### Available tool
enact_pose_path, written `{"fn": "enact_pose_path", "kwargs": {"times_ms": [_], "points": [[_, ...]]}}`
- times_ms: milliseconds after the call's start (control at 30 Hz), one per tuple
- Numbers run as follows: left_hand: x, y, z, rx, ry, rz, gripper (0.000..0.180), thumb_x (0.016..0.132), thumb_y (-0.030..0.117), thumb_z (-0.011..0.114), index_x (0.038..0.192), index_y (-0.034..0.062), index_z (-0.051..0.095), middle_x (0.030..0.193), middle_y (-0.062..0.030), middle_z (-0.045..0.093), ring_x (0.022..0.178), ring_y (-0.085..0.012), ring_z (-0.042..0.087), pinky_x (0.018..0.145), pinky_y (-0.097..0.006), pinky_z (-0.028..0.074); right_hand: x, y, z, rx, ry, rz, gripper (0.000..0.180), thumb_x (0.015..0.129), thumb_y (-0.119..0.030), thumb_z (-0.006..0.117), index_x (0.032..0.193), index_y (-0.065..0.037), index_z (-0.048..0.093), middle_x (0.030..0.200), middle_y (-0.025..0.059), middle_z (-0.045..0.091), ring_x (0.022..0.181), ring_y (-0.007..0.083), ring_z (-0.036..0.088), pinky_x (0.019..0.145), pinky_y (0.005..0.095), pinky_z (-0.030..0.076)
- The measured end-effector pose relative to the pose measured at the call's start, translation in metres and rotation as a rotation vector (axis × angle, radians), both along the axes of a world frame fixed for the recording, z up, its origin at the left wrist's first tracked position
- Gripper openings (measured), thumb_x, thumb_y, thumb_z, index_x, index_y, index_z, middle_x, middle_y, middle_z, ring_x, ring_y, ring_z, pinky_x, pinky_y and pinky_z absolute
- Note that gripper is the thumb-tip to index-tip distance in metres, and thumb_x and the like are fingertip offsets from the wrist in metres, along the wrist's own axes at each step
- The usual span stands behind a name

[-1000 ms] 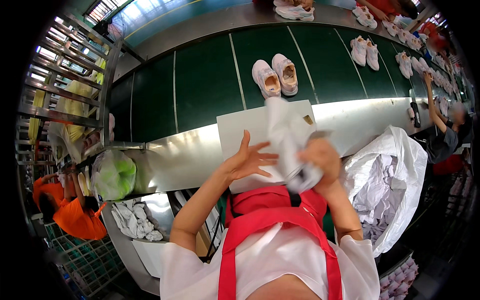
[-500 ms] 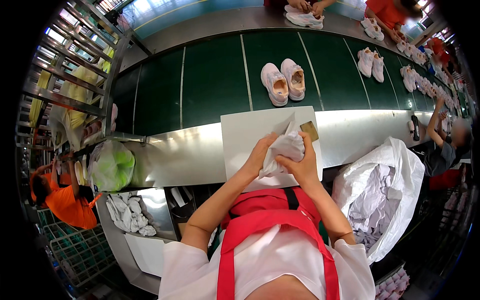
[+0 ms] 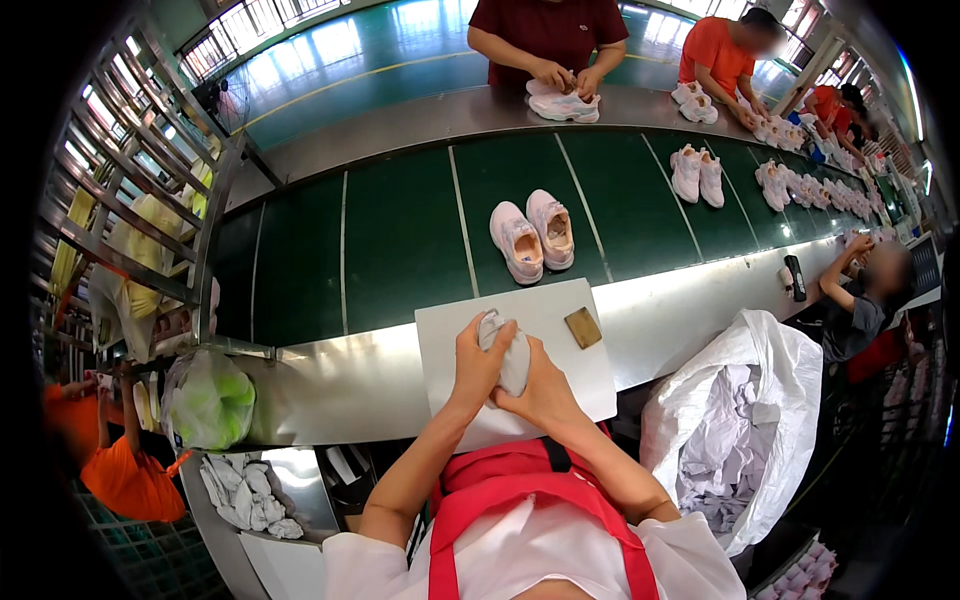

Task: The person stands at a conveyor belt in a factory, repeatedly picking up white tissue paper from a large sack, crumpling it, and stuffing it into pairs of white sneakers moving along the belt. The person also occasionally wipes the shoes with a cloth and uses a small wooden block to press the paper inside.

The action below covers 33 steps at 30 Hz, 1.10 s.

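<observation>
Both my hands squeeze a wad of white tissue paper (image 3: pixel 512 360) over a white board (image 3: pixel 455 330) at the metal bench edge. My left hand (image 3: pixel 478 362) wraps the wad from the left and top. My right hand (image 3: pixel 542 390) cups it from below and the right. A small tan block (image 3: pixel 583 327) lies on the board's right side. Just beyond the board, a pair of pale pink sneakers (image 3: pixel 532 234) sits on the green conveyor belt (image 3: pixel 400 240).
A big white sack of crumpled paper (image 3: pixel 735 430) stands at my right. Green bags (image 3: pixel 210 400) and white scraps (image 3: pixel 245 495) lie at my left. More sneaker pairs (image 3: pixel 698 173) ride the belt. Other people work across the belt and at both sides.
The loose sheet held up in my right hand came down onto the board. Both hands closed round it and crushed it into a tight wad.
</observation>
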<state>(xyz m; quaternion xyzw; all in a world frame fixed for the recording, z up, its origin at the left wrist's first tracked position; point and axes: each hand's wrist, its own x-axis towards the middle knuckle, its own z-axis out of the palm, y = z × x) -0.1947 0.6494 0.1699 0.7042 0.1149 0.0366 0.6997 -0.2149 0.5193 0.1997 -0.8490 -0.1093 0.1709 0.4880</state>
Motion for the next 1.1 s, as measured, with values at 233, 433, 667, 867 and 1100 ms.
{"fn": "enact_pose_path", "kwargs": {"times_ms": [233,433,667,867,1100], "points": [[0.024,0.0,-0.02,-0.719,0.195,-0.126,0.028,0.092,0.03,0.058,0.092,0.0026,0.053,0.07,-0.0044,0.053,0.087,-0.0195,0.065,0.078,-0.031,0.05,0.018,0.01,-0.016,0.206,0.205,0.007,0.067,0.073,-0.025,0.068,0.124,0.005,0.036,0.105,0.028,0.059,0.091,0.0374,0.063,0.08,0.0365,0.048],[0.057,-0.006,-0.064,-0.761,0.122,-0.012,0.035,0.093,0.032,0.056,0.071,0.007,0.047,0.059,-0.0026,0.047,0.058,-0.0143,0.055,0.073,-0.039,0.054,0.03,-0.006,-0.037,-0.063,-0.156,-0.002,0.051,0.077,-0.026,0.069,0.114,0.0,0.045,0.091,0.0229,0.063,0.08,0.0383,0.063,0.071,0.0404,0.049],[0.184,-0.013,-0.144,0.709,-0.441,0.119,0.035,0.085,0.018,0.062,0.113,-0.0021,0.056,0.103,-0.0175,0.062,0.094,-0.033,0.058,0.089,-0.041,0.045,0.118,-0.059,-0.085,-0.41,-0.335,-0.157,0.039,0.075,-0.028,0.071,0.097,-0.004,0.051,0.074,0.0193,0.063,0.071,0.0387,0.063,0.063,0.0441,0.05],[0.253,0.003,-0.154,0.705,-0.157,-0.363,0.036,0.087,0.018,0.057,0.116,-0.002,0.055,0.109,-0.0224,0.06,0.101,-0.0384,0.057,0.088,-0.042,0.046,0.207,-0.043,-0.102,-0.7,-0.436,0.03,0.039,0.07,-0.03,0.072,0.093,-0.004,0.054,0.072,0.0199,0.064,0.067,0.0355,0.064,0.06,0.0432,0.051],[0.264,0.014,-0.138,0.766,-0.149,-0.531,0.029,0.09,0.022,0.051,0.104,-0.0018,0.059,0.1,-0.0237,0.063,0.093,-0.0398,0.06,0.079,-0.043,0.048,0.273,0.004,-0.18,-0.758,-0.475,0.053,0.042,0.069,-0.032,0.071,0.09,0.001,0.057,0.075,0.0184,0.067,0.068,0.0304,0.067,0.061,0.0382,0.053]]}}
